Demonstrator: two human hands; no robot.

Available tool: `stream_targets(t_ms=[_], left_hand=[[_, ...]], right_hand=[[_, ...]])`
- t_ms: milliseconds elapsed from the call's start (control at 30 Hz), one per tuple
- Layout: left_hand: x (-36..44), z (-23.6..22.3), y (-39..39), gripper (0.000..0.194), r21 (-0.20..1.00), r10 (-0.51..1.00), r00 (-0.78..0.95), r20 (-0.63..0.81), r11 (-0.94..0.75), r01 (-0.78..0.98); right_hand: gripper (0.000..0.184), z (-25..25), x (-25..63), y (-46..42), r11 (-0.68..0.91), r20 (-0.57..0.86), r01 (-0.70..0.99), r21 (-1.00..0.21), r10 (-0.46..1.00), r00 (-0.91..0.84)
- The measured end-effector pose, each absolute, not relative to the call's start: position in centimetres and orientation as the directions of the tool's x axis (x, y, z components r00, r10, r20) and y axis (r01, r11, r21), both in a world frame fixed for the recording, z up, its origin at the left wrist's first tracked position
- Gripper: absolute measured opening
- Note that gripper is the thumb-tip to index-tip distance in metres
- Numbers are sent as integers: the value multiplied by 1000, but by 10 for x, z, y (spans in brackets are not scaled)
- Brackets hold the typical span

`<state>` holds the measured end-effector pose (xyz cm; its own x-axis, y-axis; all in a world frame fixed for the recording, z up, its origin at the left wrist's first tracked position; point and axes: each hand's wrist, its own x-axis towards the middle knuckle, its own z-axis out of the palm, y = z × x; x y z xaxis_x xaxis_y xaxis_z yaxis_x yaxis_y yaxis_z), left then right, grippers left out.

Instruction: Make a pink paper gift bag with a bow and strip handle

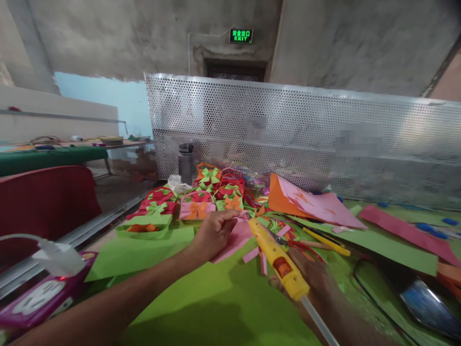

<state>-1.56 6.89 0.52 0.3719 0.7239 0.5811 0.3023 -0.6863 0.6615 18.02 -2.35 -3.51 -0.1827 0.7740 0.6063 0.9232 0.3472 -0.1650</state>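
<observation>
My left hand (212,235) pinches a small pink paper strip (243,215) between thumb and forefinger. Under that hand lies a flat pink paper piece (236,242); whether the strip is joined to it I cannot tell. My right hand (309,274) is wrapped round a yellow hot glue gun (273,254), partly hidden behind it. The gun's tip points up and left, close beside the pink piece. A clear glue stick (319,321) sticks out of its back end. Scissors (279,239) and cut paper strips (262,259) lie just beyond the gun.
Small bow-trimmed paper bags (197,210) stand behind my left hand, near a grey bottle (186,163). Orange and pink sheets (309,202), a yellow cutter (329,242) and a phone (430,305) lie right. A purple power strip (46,293) sits left; a perforated metal panel (288,110) rises behind.
</observation>
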Motion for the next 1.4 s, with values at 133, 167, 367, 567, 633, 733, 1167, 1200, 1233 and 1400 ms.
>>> stream_targets(t_ms=[133,167,367,567,633,733,1167,1200,1233,1400], left_hand=[[-15,2,69,29,636,713,384,586,-699,327],[-15,0,69,29,627,706,389,591,-706,329],[-15,1,70,30,627,701,392,595,-711,319],[-21,13,68,30,608,701,348,623,-714,349],[-24,19,66,30,596,706,323,631,-707,382],[-28,29,64,29,557,688,280,670,-715,423],[-20,29,41,31,595,685,411,602,-728,342],[-20,29,40,31,598,683,423,596,-729,335],[-20,28,39,31,600,680,435,590,-730,327],[-18,26,37,29,592,674,463,575,-734,333]], right_hand=[[10,-36,178,-24,365,590,913,-180,783,-197],[9,-36,178,-25,367,585,912,-181,786,-200],[8,-31,182,-25,383,584,907,-176,782,-217],[5,-27,193,-12,291,586,951,-104,790,-178],[13,-25,199,-5,199,536,978,-58,833,-138],[27,-25,203,3,132,446,991,34,885,-133],[51,-57,168,-21,327,231,942,72,914,-335],[48,-56,167,-23,335,208,941,46,918,-337],[46,-55,168,-25,353,185,936,12,919,-349],[42,-28,181,-27,445,249,875,-189,884,-396]])
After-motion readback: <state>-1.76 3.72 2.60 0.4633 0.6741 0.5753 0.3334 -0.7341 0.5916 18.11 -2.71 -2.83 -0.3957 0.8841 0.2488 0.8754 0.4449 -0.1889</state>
